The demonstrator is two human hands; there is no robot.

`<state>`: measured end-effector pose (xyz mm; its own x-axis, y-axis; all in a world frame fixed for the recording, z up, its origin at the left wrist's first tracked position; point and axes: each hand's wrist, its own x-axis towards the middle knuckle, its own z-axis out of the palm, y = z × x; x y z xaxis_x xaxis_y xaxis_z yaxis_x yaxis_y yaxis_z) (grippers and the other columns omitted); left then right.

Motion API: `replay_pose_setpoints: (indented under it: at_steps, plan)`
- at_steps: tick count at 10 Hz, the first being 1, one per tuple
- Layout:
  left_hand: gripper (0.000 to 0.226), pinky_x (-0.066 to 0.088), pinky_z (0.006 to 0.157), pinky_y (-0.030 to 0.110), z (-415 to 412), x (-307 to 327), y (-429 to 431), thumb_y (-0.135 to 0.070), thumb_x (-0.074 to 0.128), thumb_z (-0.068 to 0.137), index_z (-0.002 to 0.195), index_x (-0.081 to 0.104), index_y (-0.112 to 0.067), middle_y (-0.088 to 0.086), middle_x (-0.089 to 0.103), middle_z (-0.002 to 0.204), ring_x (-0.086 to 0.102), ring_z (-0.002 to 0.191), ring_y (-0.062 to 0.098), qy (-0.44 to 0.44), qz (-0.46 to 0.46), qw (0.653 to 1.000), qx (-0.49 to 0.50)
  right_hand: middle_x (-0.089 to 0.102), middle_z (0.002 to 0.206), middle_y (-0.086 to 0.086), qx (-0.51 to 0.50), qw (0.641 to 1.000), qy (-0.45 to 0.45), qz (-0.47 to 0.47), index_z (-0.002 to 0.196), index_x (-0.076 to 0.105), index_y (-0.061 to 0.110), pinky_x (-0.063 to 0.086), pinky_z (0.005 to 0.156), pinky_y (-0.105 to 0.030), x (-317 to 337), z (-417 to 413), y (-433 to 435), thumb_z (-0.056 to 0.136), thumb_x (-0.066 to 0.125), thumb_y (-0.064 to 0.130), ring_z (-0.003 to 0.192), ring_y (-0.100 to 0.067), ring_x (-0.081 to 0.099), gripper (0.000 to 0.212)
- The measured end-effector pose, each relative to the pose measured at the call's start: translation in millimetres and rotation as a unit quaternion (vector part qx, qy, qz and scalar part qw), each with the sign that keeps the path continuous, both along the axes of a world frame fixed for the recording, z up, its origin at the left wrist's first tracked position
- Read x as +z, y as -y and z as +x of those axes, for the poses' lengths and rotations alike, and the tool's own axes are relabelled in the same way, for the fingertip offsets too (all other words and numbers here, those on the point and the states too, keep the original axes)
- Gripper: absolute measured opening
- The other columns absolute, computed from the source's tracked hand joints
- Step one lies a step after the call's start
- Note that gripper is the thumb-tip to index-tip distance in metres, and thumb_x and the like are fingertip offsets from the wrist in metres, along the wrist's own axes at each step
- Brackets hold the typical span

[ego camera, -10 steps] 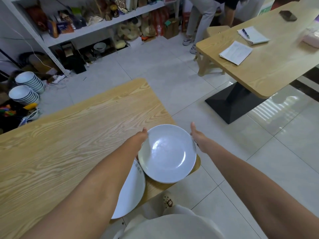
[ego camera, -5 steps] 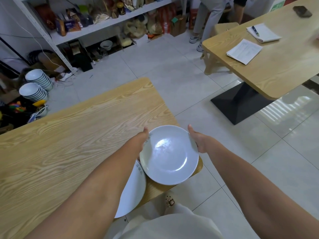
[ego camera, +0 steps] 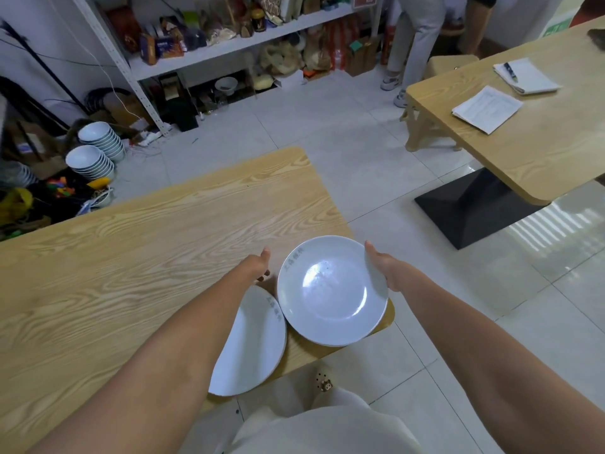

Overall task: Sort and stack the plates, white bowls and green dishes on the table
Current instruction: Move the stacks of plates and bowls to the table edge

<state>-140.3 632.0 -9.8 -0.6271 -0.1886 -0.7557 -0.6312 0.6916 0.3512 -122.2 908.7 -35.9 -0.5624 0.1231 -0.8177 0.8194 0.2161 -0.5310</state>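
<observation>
On the floor (ego camera: 376, 178) past the far side of the table (ego camera: 131, 273), white bowls (ego camera: 93, 160) sit nested in two stacks beside a shelf (ego camera: 229, 49) packed with boxes and bags.

The plate (ego camera: 332, 290) is at the table's near right corner, its right side overhanging the edge. It is round, glossy and white, with faint grey lettering near the rim and a bright reflection in the middle.

My right hand (ego camera: 381, 271) holds its right rim, thumb lying along the edge and fingers hidden underneath. My left hand (ego camera: 258, 267) is just beside the left rim, thumb stretched forward. I cannot tell whether it has hold of anything.

A second plate (ego camera: 252, 342) with the same lettering lies touching it on the left, partly under my forearm.
</observation>
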Motion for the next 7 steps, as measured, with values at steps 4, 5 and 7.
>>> replay_pose_setpoints:
  at_steps: [4,5,7]
  plan:
    - [0.056,0.029,0.11,0.043,42,4,68,-0.049,0.017,0.1,0.128,0.053,-0.017,0.009,0.052,0.136,0.043,0.129,0.029,-0.159,-0.245,0.917,-0.271,0.057,0.101,-0.015,0.03,0.973,-0.124,0.192,0.103,0.06,0.004,0.043,0.091,-0.04,11,32,6,0.096,0.021,0.057,0.097,-0.031,0.055,0.066]
    - [0.055,0.016,0.117,0.044,42,40,95,-0.047,0.02,0.101,0.146,0.031,-0.018,0.01,0.027,0.154,0.021,0.144,0.027,-0.222,-0.309,0.88,-0.286,0.048,0.083,-0.001,0.074,0.929,-0.268,0.244,0.075,0.045,0.03,0.037,0.07,-0.032,47,41,20,0.085,0.019,0.072,0.083,-0.02,0.044,0.05]
    - [0.062,0.002,0.121,0.044,21,161,153,-0.048,0.017,0.101,0.154,0.003,-0.018,0.009,-0.005,0.161,-0.004,0.148,0.026,-0.405,-0.376,0.815,-0.171,0.058,0.125,-0.005,-0.054,0.77,-0.604,0.198,0.129,0.054,0.013,0.04,0.09,-0.017,262,77,89,0.101,0.037,0.035,0.111,-0.021,0.055,0.04]
